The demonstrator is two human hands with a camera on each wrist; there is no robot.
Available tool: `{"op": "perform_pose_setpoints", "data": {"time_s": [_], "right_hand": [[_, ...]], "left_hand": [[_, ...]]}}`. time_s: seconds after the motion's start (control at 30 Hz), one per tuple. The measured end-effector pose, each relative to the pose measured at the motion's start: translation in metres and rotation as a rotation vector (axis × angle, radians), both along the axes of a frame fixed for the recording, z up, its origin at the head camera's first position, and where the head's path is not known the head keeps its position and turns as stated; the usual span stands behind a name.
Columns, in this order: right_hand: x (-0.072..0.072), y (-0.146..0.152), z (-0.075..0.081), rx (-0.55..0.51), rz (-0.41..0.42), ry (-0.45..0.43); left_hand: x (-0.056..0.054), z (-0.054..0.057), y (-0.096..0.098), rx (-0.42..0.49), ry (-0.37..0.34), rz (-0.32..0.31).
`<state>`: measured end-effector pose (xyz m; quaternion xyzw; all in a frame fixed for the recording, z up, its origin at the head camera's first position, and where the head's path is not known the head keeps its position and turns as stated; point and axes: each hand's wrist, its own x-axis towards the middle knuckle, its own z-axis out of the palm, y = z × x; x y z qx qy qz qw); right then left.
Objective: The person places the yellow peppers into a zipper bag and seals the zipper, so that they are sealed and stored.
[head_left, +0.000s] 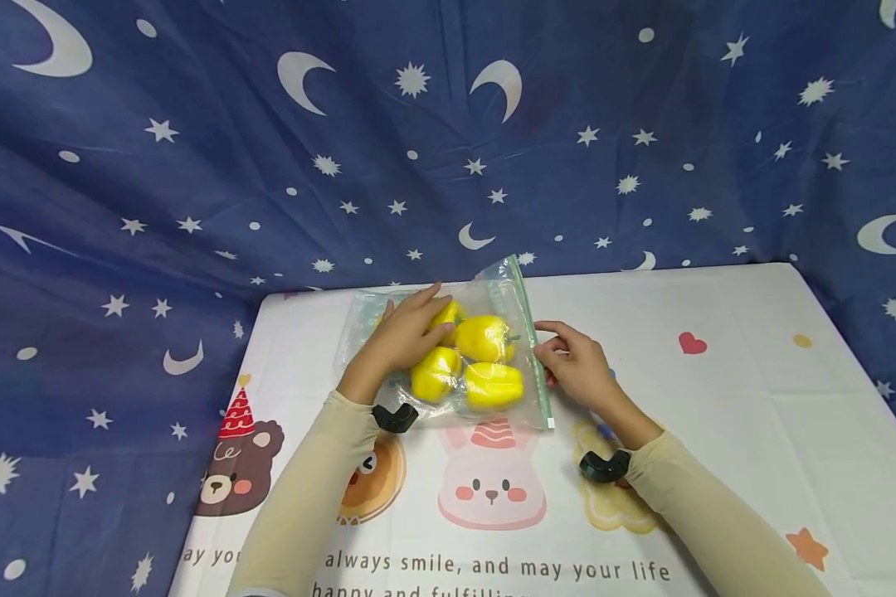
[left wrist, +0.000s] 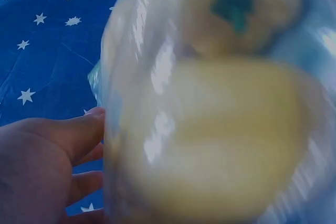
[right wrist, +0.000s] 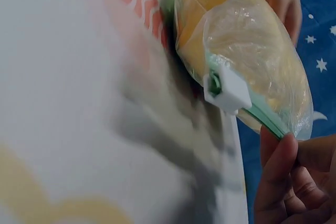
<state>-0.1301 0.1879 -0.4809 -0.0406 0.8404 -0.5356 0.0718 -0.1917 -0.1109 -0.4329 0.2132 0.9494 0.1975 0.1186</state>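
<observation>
A clear zip bag (head_left: 504, 286) lies on the table with several yellow bell peppers (head_left: 485, 338) inside; one shows a green stem (left wrist: 234, 8) in the left wrist view. My left hand (head_left: 406, 332) rests on the bag's left part, fingers extended over the peppers and partly covering them. At the right side, my right hand (head_left: 578, 365) pinches the bag's green seal strip (right wrist: 265, 120) between thumb and finger. A white slider (right wrist: 228, 88) sits at the near end of that strip. The left wrist view is blurred by the bag close to the camera.
Under the bag, a white tablecloth (head_left: 717, 464) carries printed cartoon animals and lettering. A dark blue curtain (head_left: 388, 166) with moons and stars hangs behind the table and at its sides. Each wrist wears a black band mount (head_left: 605, 467).
</observation>
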Motion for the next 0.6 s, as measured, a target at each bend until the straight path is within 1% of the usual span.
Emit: {"op": "perform_pose_setpoints", "data": {"time_s": [0.1,0.23,0.4,0.5,0.6], "right_hand": [[0.002,0.012,-0.001,-0.008,0.002,-0.012],[0.006,0.029,-0.003,-0.003,-0.008,-0.034],[0.013,0.049,-0.004,-0.010,0.000,-0.072],[0.016,0.061,-0.004,-0.018,0.005,-0.097],[0.020,0.073,-0.004,-0.018,0.005,-0.116]], "left_hand": [[0.008,-0.002,-0.008,-0.017,-0.010,0.013],[0.016,-0.006,-0.015,-0.035,-0.008,0.012],[0.025,-0.011,-0.017,-0.040,-0.006,-0.014],[0.030,-0.013,-0.014,-0.034,-0.003,-0.040],[0.032,-0.016,-0.010,-0.033,0.017,-0.068]]}}
